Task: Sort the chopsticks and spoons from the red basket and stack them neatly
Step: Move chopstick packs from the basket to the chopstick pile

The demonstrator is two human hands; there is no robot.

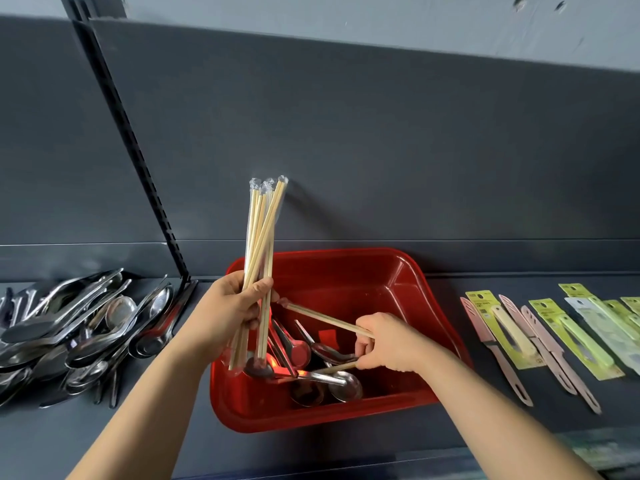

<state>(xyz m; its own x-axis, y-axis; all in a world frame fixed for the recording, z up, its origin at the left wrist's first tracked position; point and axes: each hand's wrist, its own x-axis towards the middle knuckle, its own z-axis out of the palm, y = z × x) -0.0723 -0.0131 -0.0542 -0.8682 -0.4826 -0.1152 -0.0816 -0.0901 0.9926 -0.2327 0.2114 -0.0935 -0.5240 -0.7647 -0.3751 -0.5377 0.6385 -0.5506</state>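
Observation:
A red basket (388, 271) sits on a dark shelf, tilted toward me. Several steel spoons (322, 379) lie in its bottom. My left hand (225, 310) grips a bundle of wrapped wooden chopsticks (263, 230) upright over the basket's left side. My right hand (388, 341) is inside the basket and holds a wrapped chopstick pair (322, 318) that slants up to the left. A second chopstick end (337, 368) pokes out under the same fingers.
A heap of steel spoons (79, 334) lies on the shelf to the left, beyond a slotted upright post (138, 157). Packaged pink and green peelers (554, 337) lie in a row on the right. A dark back panel rises behind.

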